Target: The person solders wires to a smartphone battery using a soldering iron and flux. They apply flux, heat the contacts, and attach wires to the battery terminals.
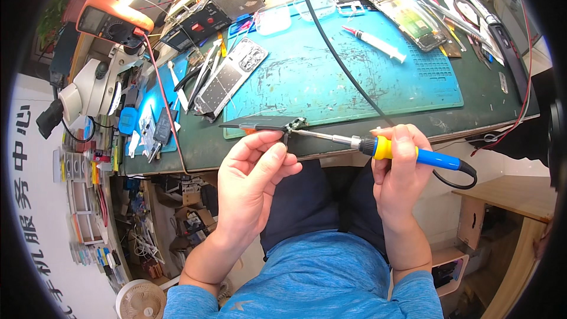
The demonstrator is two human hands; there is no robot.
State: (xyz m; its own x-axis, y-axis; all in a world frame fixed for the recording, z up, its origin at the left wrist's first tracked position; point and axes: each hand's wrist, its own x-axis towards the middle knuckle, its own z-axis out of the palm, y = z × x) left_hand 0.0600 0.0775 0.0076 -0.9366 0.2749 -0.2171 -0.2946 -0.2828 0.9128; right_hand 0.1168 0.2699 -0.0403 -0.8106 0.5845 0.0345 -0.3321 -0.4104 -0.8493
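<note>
— Workbench (198,149), dark green, one. Blue mat (280,87), scuffed, one, lying beyond both hands. What else is entered out there?

— Beyond the right hand: syringe (379,45) with a pink tip, one; opened phone (407,18), one, farther off. Beyond the left hand: silver perforated phone frame (239,66), one. Well out to that hand's left: orange multimeter (105,22), one; white microscope (88,91), one.

— Entry for the left hand (253,171)?

— Thumb and forefinger pinched, remaining fingers loosely curled. Grasped: flat black piece (254,121), one, held up just beyond the fingertips at the near edge of the bench. Small board (295,124), green and white, at its right end. Exact point of grip partly hidden.

— And the right hand (403,168)?

— Closed pen-fashion round a soldering iron (383,147), blue and yellow, one. Its tip points left to the small board; touching or barely apart, cannot tell.

— Hazards?

— By judgement, three. Burnt fingers: the tip sits just beside the left thumb and forefinger, so a slight slip would suffice, if hot; heat does not show. Scorched piece: the tip dwelling too long, or sliding onto the black body. Missed contact: the piece is held in the air with no rest beneath, so either hand's tremor could tilt it.

— Also black cable (339,61), one, crossing the mat toward the right hand. Snagged, it might jerk the iron, should it prove to be its lead.
</note>
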